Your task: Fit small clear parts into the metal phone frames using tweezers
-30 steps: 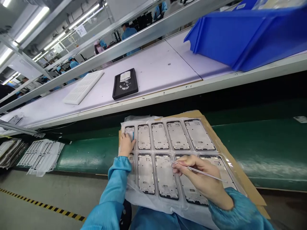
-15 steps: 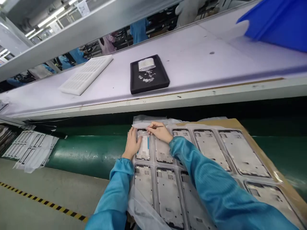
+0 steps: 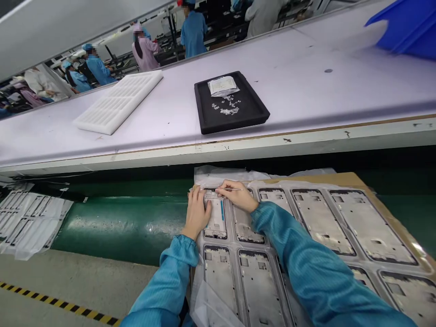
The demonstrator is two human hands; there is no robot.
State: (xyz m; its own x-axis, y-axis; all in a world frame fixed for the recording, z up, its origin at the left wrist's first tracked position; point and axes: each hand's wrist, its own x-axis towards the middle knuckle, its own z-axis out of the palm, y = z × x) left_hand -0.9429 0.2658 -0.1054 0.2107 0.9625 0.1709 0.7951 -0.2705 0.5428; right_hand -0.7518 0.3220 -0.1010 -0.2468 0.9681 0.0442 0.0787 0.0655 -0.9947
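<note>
A clear plastic tray point(image 3: 308, 236) of several grey phone frames lies on a cardboard sheet point(image 3: 344, 178) across my lap. My left hand point(image 3: 197, 212) rests flat on the tray's far left corner, fingers lying on the phone frame point(image 3: 218, 218) there, which has a blue strip. My right hand point(image 3: 238, 195) pinches thin metal tweezers point(image 3: 232, 189); their tip touches the top of that same frame. Both sleeves are blue.
A green conveyor belt point(image 3: 122, 222) runs under the tray. On the white shelf point(image 3: 299, 91) beyond stand a black tray point(image 3: 252, 116) with small parts and a bag, a white gridded tray point(image 3: 117, 102) and a blue bin point(image 3: 408, 27). More frame trays point(image 3: 27, 218) lie left. Other workers stand behind.
A second ago my right hand held the tweezers over the near row; it has reached to the far left frame. My left hand stays there. The view has tilted down and shifted.
</note>
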